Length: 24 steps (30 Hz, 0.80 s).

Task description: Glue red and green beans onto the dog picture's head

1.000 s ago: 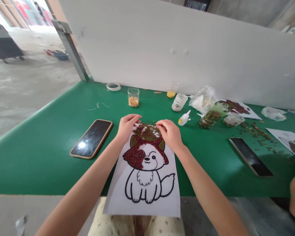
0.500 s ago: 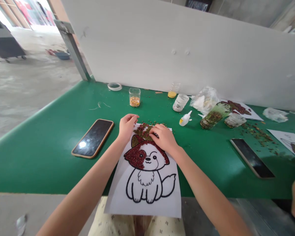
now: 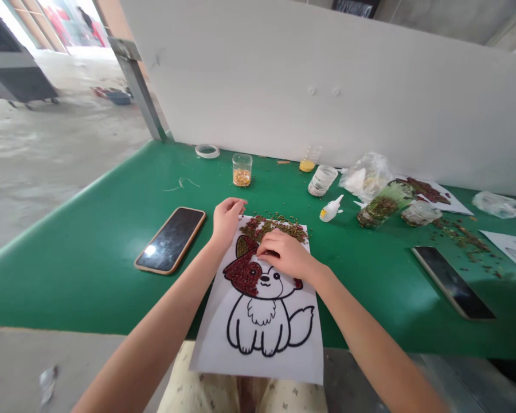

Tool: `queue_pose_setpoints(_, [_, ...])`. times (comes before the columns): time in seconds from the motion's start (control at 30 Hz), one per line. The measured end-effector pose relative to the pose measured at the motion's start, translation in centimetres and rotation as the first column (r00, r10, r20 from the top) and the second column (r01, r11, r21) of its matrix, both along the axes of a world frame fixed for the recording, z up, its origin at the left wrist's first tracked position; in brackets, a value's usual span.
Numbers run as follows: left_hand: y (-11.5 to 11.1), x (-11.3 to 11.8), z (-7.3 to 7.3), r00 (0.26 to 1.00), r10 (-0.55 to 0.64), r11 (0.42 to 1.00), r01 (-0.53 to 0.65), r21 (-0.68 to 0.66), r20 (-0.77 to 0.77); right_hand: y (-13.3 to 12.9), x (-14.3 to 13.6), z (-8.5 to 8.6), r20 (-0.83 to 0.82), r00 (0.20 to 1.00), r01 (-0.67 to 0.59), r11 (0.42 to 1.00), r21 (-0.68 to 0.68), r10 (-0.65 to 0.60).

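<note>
A paper sheet (image 3: 210, 355) with a line drawing of a puppy lies before me, its lower end reaching over the table edge above my lap. Dark red beans (image 3: 243, 274) cover the left part of the head, and green beans fill one ear. Over the puppy's forehead, my right hand (image 3: 286, 252) is closed in a pinch; whatever is between its fingertips is too small to make out. A loose pile of green and red beans (image 3: 298, 230) lies at the sheet's top, just beyond that hand. My left hand (image 3: 229, 218), fingers curled together, rests by the sheet's top left corner.
Left of the sheet lies a phone (image 3: 171, 240); another phone (image 3: 453, 282) is at the right. Behind stand a cup of corn kernels (image 3: 242, 176), a clear jar (image 3: 322, 180) and a glue bottle (image 3: 331, 209). Farther right are a tipped bean jar (image 3: 382, 205) and plastic bags (image 3: 367, 175).
My right hand has moved from the bean pile down toward me, onto the puppy's forehead. My left hand has stayed by the corner. The whole view has shifted slightly.
</note>
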<state>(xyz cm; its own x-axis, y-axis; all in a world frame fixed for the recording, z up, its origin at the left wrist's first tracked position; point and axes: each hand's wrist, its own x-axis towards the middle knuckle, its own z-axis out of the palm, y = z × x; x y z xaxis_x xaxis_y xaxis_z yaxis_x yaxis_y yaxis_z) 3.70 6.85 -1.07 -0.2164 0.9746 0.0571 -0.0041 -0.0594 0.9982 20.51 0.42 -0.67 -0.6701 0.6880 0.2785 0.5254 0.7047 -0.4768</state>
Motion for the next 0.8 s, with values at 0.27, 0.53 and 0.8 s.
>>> queue_pose_setpoints(0.27, [0.06, 0.02, 0.06, 1.000, -0.002, 1.000, 0.002, -0.005, 0.022, 0.05, -0.27, -0.43, 0.028, 1.000, 0.000, 1.000, -0.012, 0.001])
queue_pose_setpoints(0.53, [0.12, -0.06, -0.05, 1.000, -0.002, 1.000, 0.002, 0.001, 0.016, -0.09, -0.21, 0.09, 0.048, 0.999, 0.010, 1.000, -0.022, -0.009])
queue_pose_setpoints(0.8, [0.03, 0.00, 0.14, 1.000, -0.004, 1.000, 0.004, -0.006, 0.023, -0.26, -0.55, -0.34, 0.069, 0.997, 0.023, 1.000, -0.005, -0.022])
